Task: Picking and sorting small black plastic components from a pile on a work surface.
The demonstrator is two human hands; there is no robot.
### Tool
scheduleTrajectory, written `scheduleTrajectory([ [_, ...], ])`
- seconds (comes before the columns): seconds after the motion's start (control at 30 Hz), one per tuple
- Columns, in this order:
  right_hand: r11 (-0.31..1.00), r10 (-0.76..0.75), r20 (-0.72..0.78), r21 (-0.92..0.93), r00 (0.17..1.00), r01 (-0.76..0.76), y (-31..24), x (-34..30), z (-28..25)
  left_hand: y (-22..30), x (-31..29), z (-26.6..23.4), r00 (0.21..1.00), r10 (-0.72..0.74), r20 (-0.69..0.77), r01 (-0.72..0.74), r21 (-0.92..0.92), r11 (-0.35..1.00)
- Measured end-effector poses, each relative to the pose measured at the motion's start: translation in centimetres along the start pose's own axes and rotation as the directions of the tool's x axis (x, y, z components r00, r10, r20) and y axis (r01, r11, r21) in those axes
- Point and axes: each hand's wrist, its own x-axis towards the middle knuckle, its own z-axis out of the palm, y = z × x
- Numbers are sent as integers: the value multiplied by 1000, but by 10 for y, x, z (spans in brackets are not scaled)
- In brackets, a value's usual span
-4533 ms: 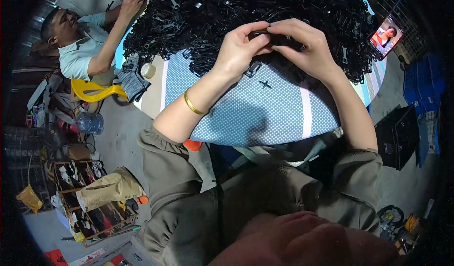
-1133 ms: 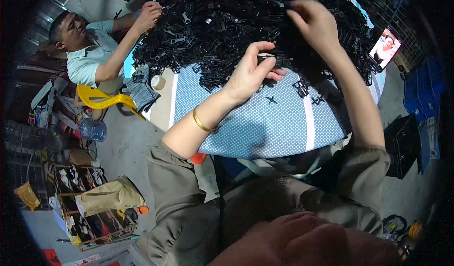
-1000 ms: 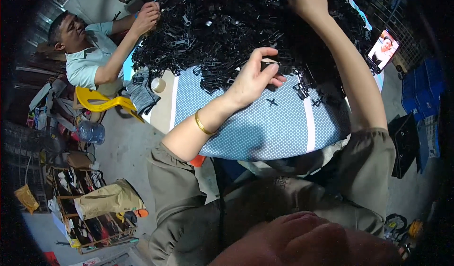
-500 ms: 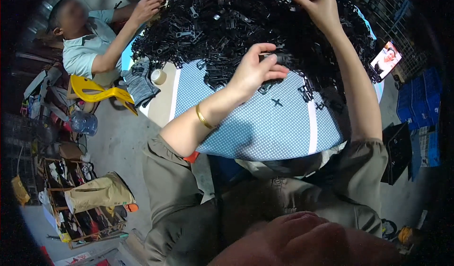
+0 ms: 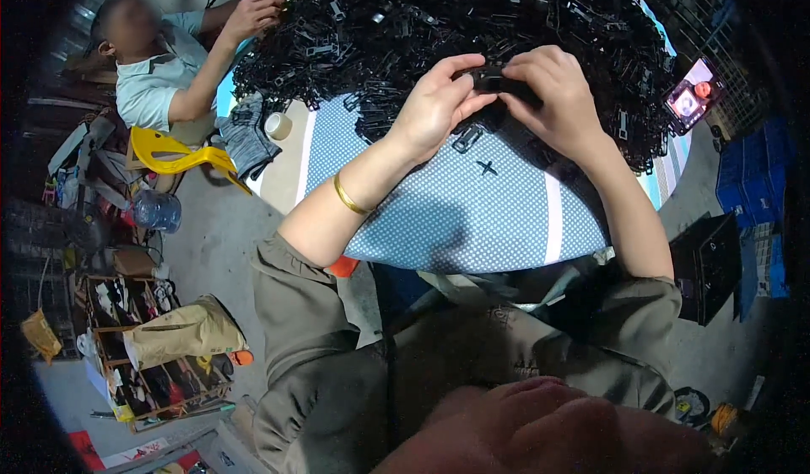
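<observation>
Over the near edge of a big heap of small black plastic parts (image 5: 380,48), my two hands meet. Thumb and fingers of my left hand (image 5: 429,113) pinch a small black part (image 5: 487,79). My right hand (image 5: 555,96) closes its fingertips at that part's right end. Its exact kind is too dark and small to make out. Below the hands, a loose black frame-shaped piece (image 5: 467,139) and a black cross-shaped piece (image 5: 486,168) lie on the blue dotted tablecloth (image 5: 456,221).
Across the heap's left side, a co-worker's hand (image 5: 256,14) touches the parts. A tape roll (image 5: 278,126) and grey cloth (image 5: 245,141) lie at the table's left, beside a yellow chair (image 5: 160,155). A lit phone (image 5: 693,96) stands at the right edge. Blue crates (image 5: 751,175) stand beyond.
My right hand has come back from the far side of the heap to my left hand, and its fingers have closed at the black part. The phone's picture has changed.
</observation>
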Motion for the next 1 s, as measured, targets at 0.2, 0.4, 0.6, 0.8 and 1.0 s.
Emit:
scheduleTrajectory([
  [0.2,993,106,234,16,966,-113,-17,-1,-5,-7,0,-5,998,21,66,-26,78,997],
  [0.4,352,508,457,663,730,-660,-7,-4,-5,-3,2,-2,997,3,75,-2,-9,1000],
  [0.6,335,395,540,668,743,-664,-11,-6,-4,-4,3,-2,999,-33,30,33,16,999],
  [0.8,461,403,491,620,773,-634,-5,-7,-5,-4,2,-4,1000,-15,-21,16,38,999],
  [1.0,210,572,406,768,713,-605,-9,-5,-6,-6,1,0,1000,3,-14,-1,110,994],
])
